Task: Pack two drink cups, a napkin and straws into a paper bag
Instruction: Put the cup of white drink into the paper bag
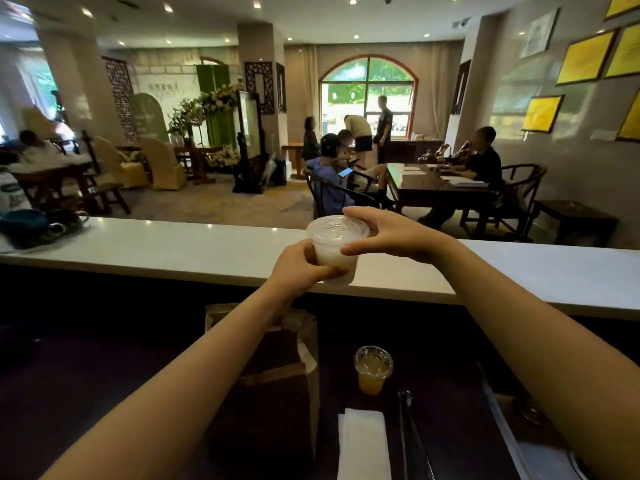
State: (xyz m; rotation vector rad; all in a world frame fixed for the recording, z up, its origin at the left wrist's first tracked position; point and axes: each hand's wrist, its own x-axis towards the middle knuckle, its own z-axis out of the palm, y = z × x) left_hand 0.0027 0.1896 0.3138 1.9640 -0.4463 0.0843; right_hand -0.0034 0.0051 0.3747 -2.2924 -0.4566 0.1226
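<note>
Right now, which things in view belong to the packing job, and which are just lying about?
Job:
milky drink cup, held by left hand and right hand
orange drink cup
white napkin
paper bag, standing open
dark straws, probably

Lying about:
blue cup and tray on the counter

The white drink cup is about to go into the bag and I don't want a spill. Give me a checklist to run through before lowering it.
1. Lid seated on the white drink cup: cannot tell; right hand is at its rim.
2. Grip on the cup body: ok; left hand wraps it.
3. Cup level: not ok, slightly tilted.
4. Paper bag open and upright: ok, though the left forearm crosses its mouth.
5. Orange drink cup clear of the path: ok, stands beside the bag.
6. Napkin at hand: ok.
</note>
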